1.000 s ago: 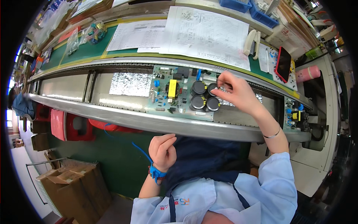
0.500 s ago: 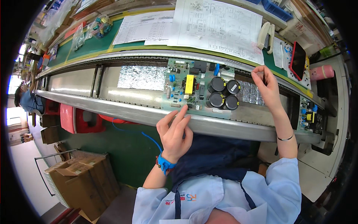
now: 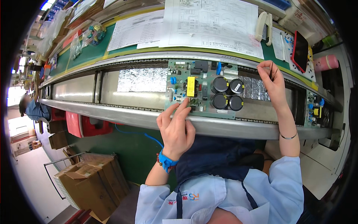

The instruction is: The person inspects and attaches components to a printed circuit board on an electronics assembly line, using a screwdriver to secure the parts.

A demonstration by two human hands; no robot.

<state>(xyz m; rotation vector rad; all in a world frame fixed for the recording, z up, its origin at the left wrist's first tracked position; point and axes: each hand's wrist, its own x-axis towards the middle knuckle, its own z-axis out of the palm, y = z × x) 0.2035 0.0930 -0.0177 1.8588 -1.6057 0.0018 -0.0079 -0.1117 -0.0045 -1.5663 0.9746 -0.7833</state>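
Electronics assembly workshop | circuit board (image 3: 207, 106) | conveyor rail (image 3: 141, 116) | paper diagram (image 3: 212, 27)

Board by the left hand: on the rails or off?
On: the circuit board spans the metal rails, component side up, with the left hand at its near edge.

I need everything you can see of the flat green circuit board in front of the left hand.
The rectangular green circuit board lies flat, component side up, between long grey metal rails. Four black, round-topped cylinders cluster at its right end; a yellow rectangular block sits left of centre, with small blue discs farther left. The bare left hand reaches over its near edge; whether it touches the board, I cannot tell.
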